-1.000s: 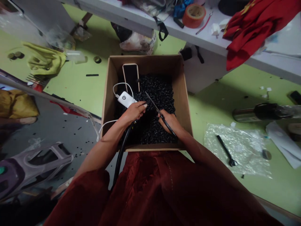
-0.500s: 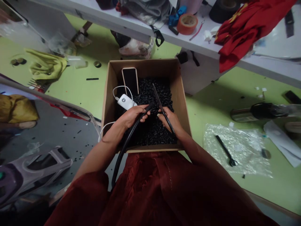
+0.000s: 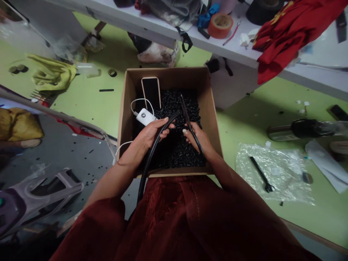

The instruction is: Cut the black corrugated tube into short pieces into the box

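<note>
My left hand (image 3: 152, 135) is closed around a black corrugated tube (image 3: 149, 158). The tube's upper end points up and right, and its length hangs down over the box's near edge towards my lap. In my right hand (image 3: 203, 140) are dark scissors (image 3: 185, 110), blades pointing away from me, just right of the tube's end. Both hands are over a cardboard box (image 3: 212, 121) holding a heap of small black cut pieces (image 3: 187, 157). Inside it, a phone (image 3: 151, 88) leans at the back left, near a white device (image 3: 145, 116) with a white cable.
Beyond the box runs a white shelf (image 3: 201, 42) with orange tape (image 3: 220, 25) and red cloth (image 3: 288, 43). On the green surface at right lie a plastic bag (image 3: 288, 170) and a metal flask (image 3: 280, 132); a yellow cloth (image 3: 53, 74) is at left.
The tube has slid upward through my left hand, so more of its end sticks out past the fingers. The scissors have shifted slightly right and look more upright.
</note>
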Available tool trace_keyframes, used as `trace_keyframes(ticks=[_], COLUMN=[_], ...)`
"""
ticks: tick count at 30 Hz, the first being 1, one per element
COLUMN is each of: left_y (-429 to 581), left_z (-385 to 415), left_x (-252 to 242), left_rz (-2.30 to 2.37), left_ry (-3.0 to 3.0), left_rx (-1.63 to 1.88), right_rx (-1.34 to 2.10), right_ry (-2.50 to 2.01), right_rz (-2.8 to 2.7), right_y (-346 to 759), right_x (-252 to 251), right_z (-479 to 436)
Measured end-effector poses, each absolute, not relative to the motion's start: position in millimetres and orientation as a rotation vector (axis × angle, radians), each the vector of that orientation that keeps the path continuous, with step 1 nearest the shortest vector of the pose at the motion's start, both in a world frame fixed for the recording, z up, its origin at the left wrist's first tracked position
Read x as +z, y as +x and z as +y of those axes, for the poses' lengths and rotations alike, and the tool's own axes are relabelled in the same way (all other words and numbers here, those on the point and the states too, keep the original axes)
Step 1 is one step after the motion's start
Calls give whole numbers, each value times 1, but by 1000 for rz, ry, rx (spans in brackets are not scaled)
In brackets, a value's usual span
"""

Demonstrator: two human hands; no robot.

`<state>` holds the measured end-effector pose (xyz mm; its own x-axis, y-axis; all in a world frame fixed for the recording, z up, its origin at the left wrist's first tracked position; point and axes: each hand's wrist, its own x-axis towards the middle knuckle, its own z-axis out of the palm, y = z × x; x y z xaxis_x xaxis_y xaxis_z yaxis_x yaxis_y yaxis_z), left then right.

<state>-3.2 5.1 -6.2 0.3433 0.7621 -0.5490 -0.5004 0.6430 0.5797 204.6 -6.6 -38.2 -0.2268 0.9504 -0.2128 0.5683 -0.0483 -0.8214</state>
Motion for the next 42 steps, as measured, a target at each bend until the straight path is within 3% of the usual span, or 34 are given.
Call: trace_keyframes(ticks=[8, 15, 42], left_y=[-4, -2, -4], left_z=[4, 4, 2], left_x=[-3, -5, -16], left_rz=[885, 1345, 1447], left_ry=[431, 831, 1243], left_rx=[887, 1131, 868], right_rx=[1254, 1213, 1242], right_ry=[-1609, -1626, -1575], right_rz=[-1814, -1947, -2135], right_y=[205, 204, 199], right_x=[-33, -24, -12], right_z=[-4, -8, -8])
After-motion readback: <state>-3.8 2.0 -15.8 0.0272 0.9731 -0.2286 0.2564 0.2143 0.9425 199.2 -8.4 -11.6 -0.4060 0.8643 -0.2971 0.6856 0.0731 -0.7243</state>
